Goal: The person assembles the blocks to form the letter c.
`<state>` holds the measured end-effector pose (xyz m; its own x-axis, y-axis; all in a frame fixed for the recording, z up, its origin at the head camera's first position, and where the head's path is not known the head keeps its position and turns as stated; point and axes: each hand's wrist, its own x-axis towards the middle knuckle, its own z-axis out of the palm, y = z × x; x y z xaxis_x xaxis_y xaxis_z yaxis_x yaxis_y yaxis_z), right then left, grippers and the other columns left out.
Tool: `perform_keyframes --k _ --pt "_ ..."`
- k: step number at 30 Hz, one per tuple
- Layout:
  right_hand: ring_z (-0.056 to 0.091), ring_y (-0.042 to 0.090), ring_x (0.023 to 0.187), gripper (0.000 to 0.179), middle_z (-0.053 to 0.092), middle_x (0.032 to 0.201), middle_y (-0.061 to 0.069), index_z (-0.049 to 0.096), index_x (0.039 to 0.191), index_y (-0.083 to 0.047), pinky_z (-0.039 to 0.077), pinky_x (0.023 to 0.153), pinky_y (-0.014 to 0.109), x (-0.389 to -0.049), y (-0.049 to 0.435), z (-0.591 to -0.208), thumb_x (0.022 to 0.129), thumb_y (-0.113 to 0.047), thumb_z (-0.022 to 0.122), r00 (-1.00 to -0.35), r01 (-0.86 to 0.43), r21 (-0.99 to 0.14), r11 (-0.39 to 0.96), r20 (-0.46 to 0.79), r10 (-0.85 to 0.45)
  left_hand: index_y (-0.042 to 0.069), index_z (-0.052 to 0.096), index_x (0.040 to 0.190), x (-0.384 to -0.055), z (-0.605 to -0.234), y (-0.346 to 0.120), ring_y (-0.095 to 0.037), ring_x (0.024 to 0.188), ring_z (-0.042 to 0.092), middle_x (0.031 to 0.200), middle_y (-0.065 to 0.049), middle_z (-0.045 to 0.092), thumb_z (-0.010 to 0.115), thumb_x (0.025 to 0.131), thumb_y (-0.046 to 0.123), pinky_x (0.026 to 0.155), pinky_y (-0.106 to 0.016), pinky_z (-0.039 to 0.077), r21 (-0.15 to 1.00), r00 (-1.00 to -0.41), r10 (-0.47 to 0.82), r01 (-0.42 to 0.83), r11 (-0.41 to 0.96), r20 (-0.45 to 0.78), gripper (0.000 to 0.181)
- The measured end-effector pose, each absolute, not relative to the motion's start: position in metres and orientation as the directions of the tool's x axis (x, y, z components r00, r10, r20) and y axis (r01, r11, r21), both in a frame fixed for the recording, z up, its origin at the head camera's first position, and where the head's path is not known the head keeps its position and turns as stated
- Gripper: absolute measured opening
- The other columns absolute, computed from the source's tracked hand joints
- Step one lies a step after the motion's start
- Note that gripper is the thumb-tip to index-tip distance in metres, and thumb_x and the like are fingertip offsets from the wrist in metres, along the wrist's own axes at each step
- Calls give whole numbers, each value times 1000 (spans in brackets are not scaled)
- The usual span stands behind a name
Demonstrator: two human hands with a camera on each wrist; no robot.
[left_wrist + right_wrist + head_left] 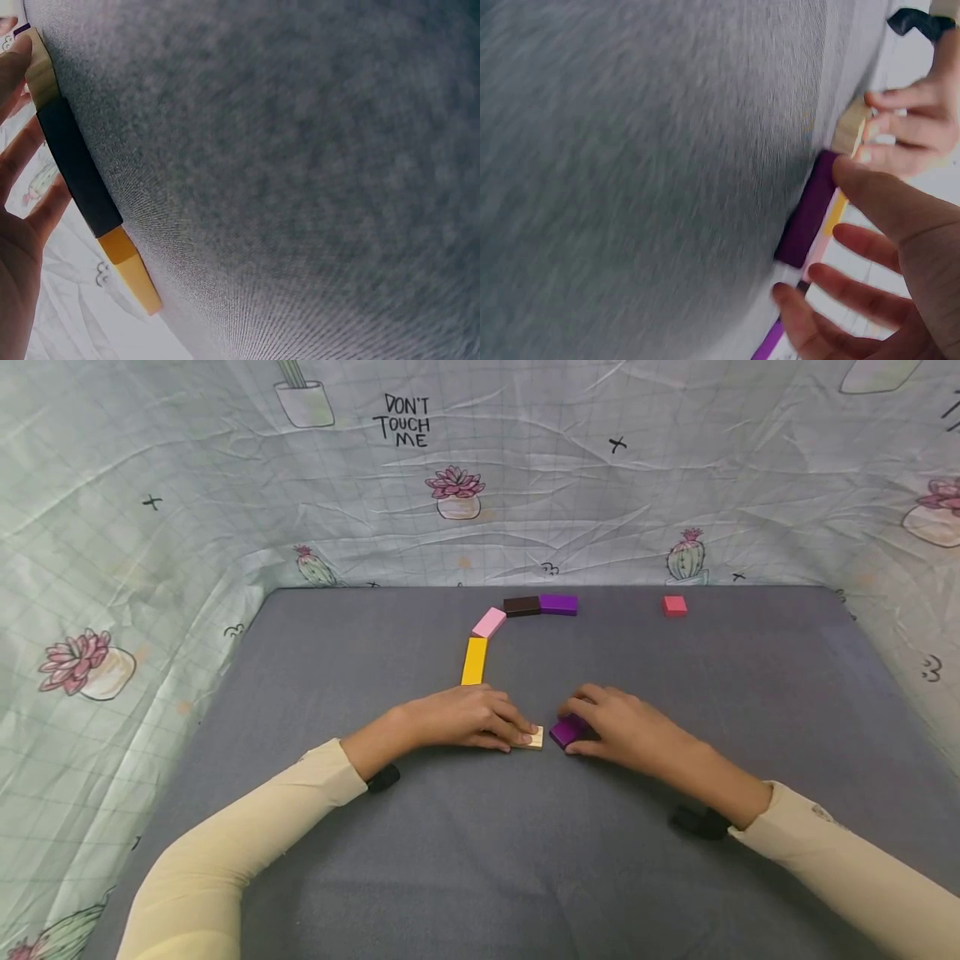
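Near the middle of the table, my left hand (pixel 480 718) holds a plain wooden block (pixel 536 739), its fingertips on the block's top and side. In the left wrist view a dark block (pixel 79 169) lies end to end with the wooden block (pixel 43 71); the hand hides this dark block in the head view. My right hand (pixel 626 727) grips a purple block (pixel 567 732), thumb on the near side and fingers curled on the far side. A small gap separates the purple and wooden blocks in the head view.
A curved row runs on from the left hand: a yellow block (pixel 474 661), a pink block (pixel 489 622), a black block (pixel 522 607) and another purple block (pixel 558 605). A lone red block (pixel 674 606) lies at the back right. Patterned cloth (pixel 525 485) walls the grey table (pixel 375 868).
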<state>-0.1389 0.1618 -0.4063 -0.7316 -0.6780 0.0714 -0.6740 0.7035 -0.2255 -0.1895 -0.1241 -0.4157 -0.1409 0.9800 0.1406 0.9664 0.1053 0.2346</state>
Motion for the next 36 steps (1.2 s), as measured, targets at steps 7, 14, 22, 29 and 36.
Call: perform_keyframes --k 7,14,22,29,36 --pt "66 20 97 26 66 109 4 75 107 -13 57 81 39 -143 177 -408 84 -9 84 -656 -750 -242 615 164 -736 18 76 124 -190 -416 -123 -15 103 63 127 5 70 74 96 23 90 -30 49 257 -143 977 961 99 156 29" --pt "67 17 93 21 65 104 2 76 103 -15 57 77 36 -144 174 -411 86 -7 82 -642 -760 -276 588 186 -743 18 76 125 -190 -416 -123 -14 103 63 127 5 70 73 96 24 90 -30 49 265 -142 979 959 100 147 29" --pt "66 15 89 20 64 103 1 76 104 -16 57 75 35 -142 173 -411 86 -9 82 -655 -750 -281 599 184 -733 19 76 124 -191 -416 -123 -14 102 62 126 6 70 73 96 25 88 -30 48 255 -146 978 961 105 151 28" --pt "66 15 87 20 64 101 2 77 104 -15 57 73 34 -141 173 -411 86 -11 83 -655 -750 -274 601 185 -733 19 76 124 -190 -415 -123 -13 104 62 126 6 70 73 96 26 89 -31 48 256 -155 977 960 115 145 29" --pt "66 15 87 20 64 101 2 77 105 -15 57 73 35 -140 173 -411 86 -11 83 -663 -742 -281 609 170 -729 19 76 125 -189 -414 -123 -13 105 62 127 6 70 73 96 25 89 -31 48 263 -160 977 957 119 140 29"
